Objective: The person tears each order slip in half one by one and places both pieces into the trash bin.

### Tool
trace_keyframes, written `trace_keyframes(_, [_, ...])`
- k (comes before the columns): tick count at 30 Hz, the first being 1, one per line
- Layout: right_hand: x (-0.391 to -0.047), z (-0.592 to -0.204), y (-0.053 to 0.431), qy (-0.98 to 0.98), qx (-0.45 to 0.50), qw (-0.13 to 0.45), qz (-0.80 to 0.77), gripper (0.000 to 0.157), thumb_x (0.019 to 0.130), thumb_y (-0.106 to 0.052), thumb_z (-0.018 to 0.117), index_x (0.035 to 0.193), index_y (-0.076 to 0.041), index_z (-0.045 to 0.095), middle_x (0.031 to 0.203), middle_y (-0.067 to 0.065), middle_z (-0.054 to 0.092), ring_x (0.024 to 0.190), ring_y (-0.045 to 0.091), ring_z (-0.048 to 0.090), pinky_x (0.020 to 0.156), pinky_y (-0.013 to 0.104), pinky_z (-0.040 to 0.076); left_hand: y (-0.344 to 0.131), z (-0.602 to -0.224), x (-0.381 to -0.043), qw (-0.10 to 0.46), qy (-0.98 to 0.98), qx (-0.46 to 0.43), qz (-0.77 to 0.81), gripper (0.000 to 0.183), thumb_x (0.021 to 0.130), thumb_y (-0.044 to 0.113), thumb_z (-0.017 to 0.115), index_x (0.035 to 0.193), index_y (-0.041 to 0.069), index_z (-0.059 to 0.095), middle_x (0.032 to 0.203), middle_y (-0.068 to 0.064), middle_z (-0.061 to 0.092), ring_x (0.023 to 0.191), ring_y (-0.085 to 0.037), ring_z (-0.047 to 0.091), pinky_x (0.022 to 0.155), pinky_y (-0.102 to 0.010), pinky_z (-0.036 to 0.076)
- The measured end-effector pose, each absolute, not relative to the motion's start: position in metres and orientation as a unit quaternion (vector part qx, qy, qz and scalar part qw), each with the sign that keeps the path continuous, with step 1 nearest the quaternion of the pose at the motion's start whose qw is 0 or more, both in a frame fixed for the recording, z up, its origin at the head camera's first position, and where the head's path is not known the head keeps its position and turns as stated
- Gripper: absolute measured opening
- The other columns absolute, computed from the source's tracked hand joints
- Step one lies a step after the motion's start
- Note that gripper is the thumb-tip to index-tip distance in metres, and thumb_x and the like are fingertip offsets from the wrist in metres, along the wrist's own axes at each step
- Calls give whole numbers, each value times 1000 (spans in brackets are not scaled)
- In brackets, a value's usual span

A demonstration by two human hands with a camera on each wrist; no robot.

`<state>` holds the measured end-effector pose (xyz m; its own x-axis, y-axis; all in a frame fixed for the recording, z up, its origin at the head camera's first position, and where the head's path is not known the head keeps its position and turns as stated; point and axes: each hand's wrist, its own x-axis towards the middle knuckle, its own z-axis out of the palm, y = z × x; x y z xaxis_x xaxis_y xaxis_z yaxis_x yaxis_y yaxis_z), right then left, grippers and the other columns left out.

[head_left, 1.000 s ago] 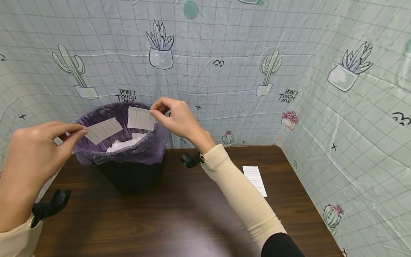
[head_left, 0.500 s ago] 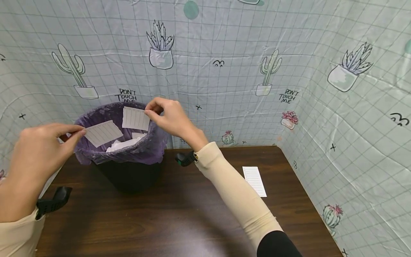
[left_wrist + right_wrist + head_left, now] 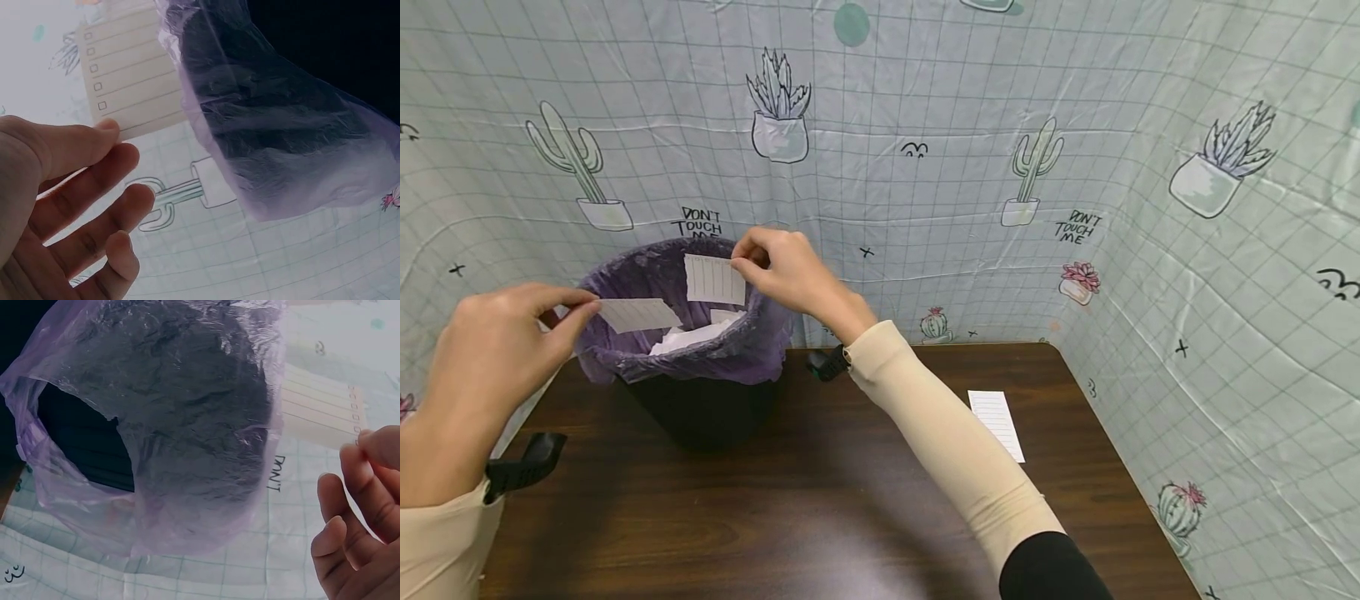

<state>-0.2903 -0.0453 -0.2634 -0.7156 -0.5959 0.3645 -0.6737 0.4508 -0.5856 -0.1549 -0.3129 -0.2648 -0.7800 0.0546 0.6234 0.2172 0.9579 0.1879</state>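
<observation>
My left hand point(image 3: 505, 346) pinches a torn piece of lined paper point(image 3: 638, 314) by its corner between thumb and forefinger. Another torn piece of lined paper point(image 3: 716, 279) hangs from the thumb and fingertips of my right hand point(image 3: 793, 271). Both pieces are over the mouth of a black trash bin point(image 3: 707, 408), which has a purple plastic liner point(image 3: 763, 342) folded over its rim. Inside lie white paper scraps point(image 3: 688, 337). Small checkboxes run along the edge of the left piece point(image 3: 134, 69) in the left wrist view. The right wrist view shows checkboxes on the right piece point(image 3: 322, 406) too.
A lined white sheet point(image 3: 996, 425) lies on the dark wooden table point(image 3: 820, 500), right of my right forearm. Behind and beside the table hangs a grid-patterned cloth point(image 3: 887, 100) printed with cacti.
My right hand has shifted left with its paper, further over the bin. The left paper has tipped flatter, while the left hand has moved slightly to the right.
</observation>
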Motion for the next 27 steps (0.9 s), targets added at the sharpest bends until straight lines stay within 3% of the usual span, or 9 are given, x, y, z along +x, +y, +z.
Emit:
trace_keyframes(4, [-291, -266, -48, -853, 376, 46, 358, 17, 105, -20, 59, 113, -9, 70, 101, 2, 74, 86, 9, 66, 78, 16, 51, -315, -267, -158, 328, -930, -79, -143, 16, 91, 10, 76, 100, -2, 78, 91, -28, 74, 56, -34, 58, 46, -30, 31])
trace_keyframes(8, [-290, -269, -48, -854, 375, 48, 358, 18, 106, -20, 58, 114, -9, 70, 101, 3, 74, 85, 9, 66, 78, 17, 51, -318, -269, -163, 331, -925, -84, -166, 17, 91, 12, 76, 100, -1, 79, 88, -29, 74, 47, -6, 44, 41, -27, 23])
trace_keyframes(11, [-290, -271, -48, -856, 368, 49, 359, 18, 106, -20, 58, 114, -9, 70, 103, 2, 74, 87, 9, 66, 79, 17, 50, -321, -269, -166, 335, -920, -86, -186, 16, 90, 12, 76, 100, -1, 80, 88, -29, 74, 56, 19, 34, 40, -25, 22])
trace_keyframes(13, [-290, -273, -49, -856, 367, 48, 360, 19, 106, -21, 58, 115, -9, 70, 103, 2, 74, 88, 10, 66, 78, 18, 51, -323, -269, -167, 332, -919, -81, -199, 16, 90, 12, 76, 99, -1, 80, 89, -29, 74, 64, 29, 30, 41, -23, 23])
trace_keyframes(23, [-290, -278, -49, -848, 377, 56, 368, 20, 107, -20, 57, 115, -7, 71, 99, 4, 74, 80, 9, 64, 73, 19, 50, -322, -261, -170, 327, -916, -80, -218, 21, 92, 19, 72, 98, 0, 79, 85, -29, 74, 69, 39, 28, 51, -15, 27])
trace_keyframes(27, [-291, -280, -48, -850, 372, 59, 369, 20, 107, -20, 57, 115, -8, 71, 98, 3, 73, 78, 9, 64, 71, 20, 50, -320, -258, -172, 315, -921, -79, -216, 21, 93, 19, 73, 100, 1, 80, 87, -29, 74, 67, 36, 28, 49, -17, 28])
